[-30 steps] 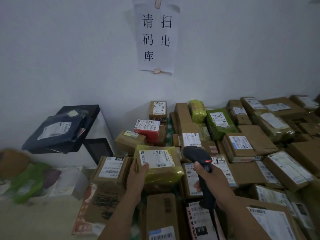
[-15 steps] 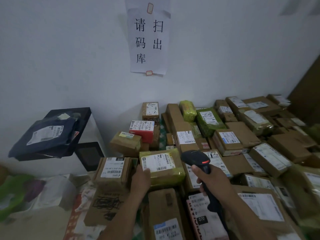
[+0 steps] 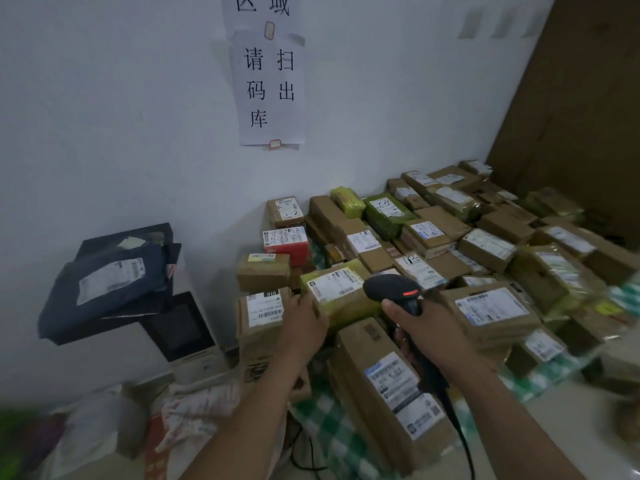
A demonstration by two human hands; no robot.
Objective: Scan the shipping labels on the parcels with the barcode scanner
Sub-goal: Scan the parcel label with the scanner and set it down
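1. Dozens of parcels lie packed edge to edge from the centre to the right of the frame, mostly small brown cartons with white shipping labels facing up. They look stiff and probably light. Each is best taken by a side edge, which keeps the label uncovered.
2. One paper wall sign at upper centre reads 请扫码出库, with 区域 on the sheet above it.
3. One dark blue poly mailer at centre left looks soft and floppy. Its label print is too small to read.
4. One yellow-green taped parcel sits just left of centre, label up. Its glossy wrap is likely slick, so a firm corner hold suits it. The left hand grips its near left corner with the fingers curled against the side. Its label text is illegible.
5. One brown carton just left of that parcel has a label marked "010". A carton against the wall carries handwritten "3-2".
6. One black barcode scanner is at centre, its head over the taped parcel's right end. It is rigid plastic, tethered by a cable. The right hand is clamped round its handle.
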